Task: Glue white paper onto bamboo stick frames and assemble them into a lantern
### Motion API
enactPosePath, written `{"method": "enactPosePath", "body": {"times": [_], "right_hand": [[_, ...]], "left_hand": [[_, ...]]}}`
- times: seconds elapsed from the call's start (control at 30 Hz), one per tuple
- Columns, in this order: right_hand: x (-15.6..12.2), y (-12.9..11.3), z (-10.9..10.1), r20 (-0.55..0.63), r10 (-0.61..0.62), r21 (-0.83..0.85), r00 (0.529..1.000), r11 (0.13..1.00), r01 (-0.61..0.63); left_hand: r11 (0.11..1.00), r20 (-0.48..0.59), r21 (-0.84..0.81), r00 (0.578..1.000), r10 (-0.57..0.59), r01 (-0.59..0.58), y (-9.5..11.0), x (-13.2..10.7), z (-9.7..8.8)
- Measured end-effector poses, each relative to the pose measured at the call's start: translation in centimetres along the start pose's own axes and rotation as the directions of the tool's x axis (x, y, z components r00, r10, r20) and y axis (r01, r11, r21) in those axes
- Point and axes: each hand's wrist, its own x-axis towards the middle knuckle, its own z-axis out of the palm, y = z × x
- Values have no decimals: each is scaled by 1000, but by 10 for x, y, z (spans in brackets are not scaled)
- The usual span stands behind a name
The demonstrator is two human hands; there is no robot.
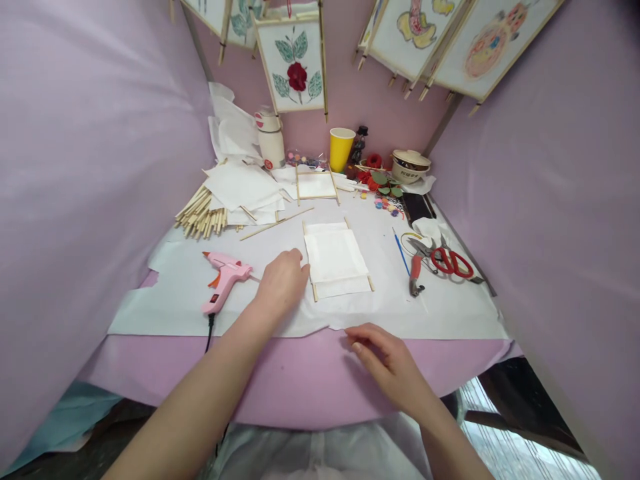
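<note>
A small frame of thin wooden sticks (315, 292) lies flat on the white table cover, with white sheet material (334, 257) spread across it. Just at its left edge is my left hand (284, 283), fingers curled down and closed; whatever they hold is hidden. My right hand (383, 357) hovers by the front table edge, its fingers loosely bent, thumb apart, nothing between them. Left of my left hand a pink hot glue gun (225, 277) lies on its side, its nozzle pointing left and its black cord running off the front edge.
Bundled sticks (200, 217) and white sheets (243, 190) lie at back left. Behind stand a bottle (271, 143), a yellow cup (341, 150) and a lidded pot (409, 167). Pliers (416, 267), red-handled scissors (453, 262) and a blue brush (401, 250) lie right. Decorated panels (295, 70) hang above.
</note>
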Motion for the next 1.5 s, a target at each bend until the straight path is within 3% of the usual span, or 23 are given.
{"method": "enactPosePath", "body": {"times": [0.1,0.2,0.73,0.87,0.93,1.03,1.13,1.2,1.33,1.5], "right_hand": [[-2,2,4,22,-33,-8,999,999,33],[-4,4,4,20,-39,7,999,999,39],[3,12,4,28,-85,21,996,996,84],[-4,13,3,31,-114,30,993,993,114],[-5,16,2,-1,-136,18,991,991,136],[-4,21,1,-121,-211,-141,970,971,194],[3,22,-3,-193,-335,-424,922,876,229],[10,20,-5,-175,-380,-549,908,804,231],[27,14,-6,-114,-363,-668,925,717,200],[38,11,-6,-74,-324,-705,943,686,180]], "left_hand": [[999,-20,23,999,-43,44,17,29,16],[994,-14,26,995,-104,104,24,39,23],[982,82,-18,979,-185,188,38,42,11],[956,57,-217,980,-189,197,22,38,14],[868,86,-445,975,-205,222,14,35,15],[582,222,-753,951,-216,308,6,30,15],[271,341,-883,920,-191,384,2,23,10],[156,381,-902,913,-148,402,0,19,7],[69,423,-902,905,-51,426,0,14,6],[76,447,-892,894,14,445,0,12,13]]}}
